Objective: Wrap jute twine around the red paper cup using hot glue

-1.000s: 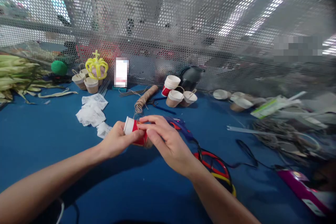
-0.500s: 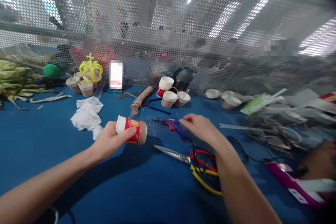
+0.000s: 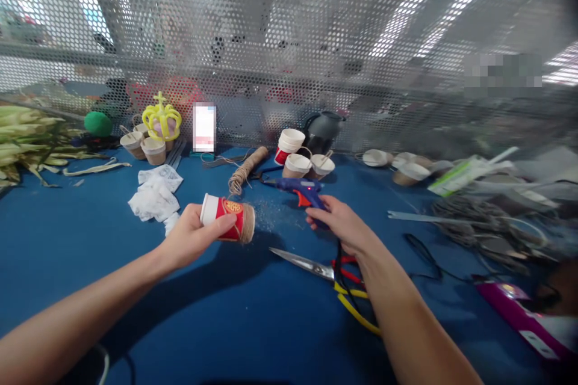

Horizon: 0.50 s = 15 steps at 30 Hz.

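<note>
My left hand (image 3: 192, 234) is wrapped round a red and white paper cup (image 3: 229, 225), tipped on its side. Brown twine winds round the cup's base end, which points right. My right hand (image 3: 336, 222) grips the handle of a blue glue gun (image 3: 298, 185) with an orange trigger, lifted over the table, its nozzle toward the left. Under my right forearm lie large scissors (image 3: 311, 266) with red and yellow handles, partly hidden by the arm. Behind the cup rests a roll of twine (image 3: 247, 169).
Several twine-wrapped cups (image 3: 297, 166) stand along a perforated metal screen (image 3: 253, 60). White crumpled tissue (image 3: 153, 195) lies at the left, near a yellow crown ornament (image 3: 161, 120) and a lit phone (image 3: 205, 126). A purple power strip (image 3: 519, 319) and tangled grey cord (image 3: 465, 216) are at right.
My right hand has closed round the glue gun's handle and raised it from the table. The cup stays in my left hand. The view has shifted slightly.
</note>
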Motion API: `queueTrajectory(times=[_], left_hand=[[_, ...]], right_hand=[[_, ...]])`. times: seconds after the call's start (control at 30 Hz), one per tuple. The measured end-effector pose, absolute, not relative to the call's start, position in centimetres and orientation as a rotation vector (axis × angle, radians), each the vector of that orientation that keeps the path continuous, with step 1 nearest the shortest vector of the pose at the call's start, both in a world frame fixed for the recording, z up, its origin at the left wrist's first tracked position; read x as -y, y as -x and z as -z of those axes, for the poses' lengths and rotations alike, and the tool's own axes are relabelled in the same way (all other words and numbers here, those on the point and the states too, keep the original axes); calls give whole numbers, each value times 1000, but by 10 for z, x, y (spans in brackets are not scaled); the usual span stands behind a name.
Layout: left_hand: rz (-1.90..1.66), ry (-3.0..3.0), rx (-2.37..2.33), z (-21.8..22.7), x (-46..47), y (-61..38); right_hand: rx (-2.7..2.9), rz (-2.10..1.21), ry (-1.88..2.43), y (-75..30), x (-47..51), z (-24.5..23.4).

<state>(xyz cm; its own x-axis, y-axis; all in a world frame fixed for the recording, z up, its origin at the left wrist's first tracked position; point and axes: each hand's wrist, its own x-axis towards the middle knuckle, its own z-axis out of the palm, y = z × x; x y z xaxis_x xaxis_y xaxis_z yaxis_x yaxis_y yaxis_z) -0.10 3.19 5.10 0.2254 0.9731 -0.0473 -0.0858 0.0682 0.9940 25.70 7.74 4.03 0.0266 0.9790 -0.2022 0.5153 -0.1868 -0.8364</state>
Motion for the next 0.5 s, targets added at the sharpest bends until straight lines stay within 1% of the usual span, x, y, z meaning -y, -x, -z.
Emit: queueTrajectory(times=[0.1, 0.17, 0.23, 0.33, 0.5], left_hand=[[-1033, -1227, -1023, -58, -32, 1], [-1026, -1244, -1040, -60, -32, 2], [-1026, -1261, -1051, -60, -33, 3], [-1027, -1279, -1076, -59, -36, 3], [-966, -1289, -1170, -59, -39, 2]], right_hand=[[1344, -1292, 1413, -245, -64, -62], [1367, -1415, 1303, -238, -56, -76], [1447, -1448, 1236, -232, -50, -86], [1637, -1323, 1264, -225, -44, -96], [1913, -957, 1512, -215, -32, -103]])
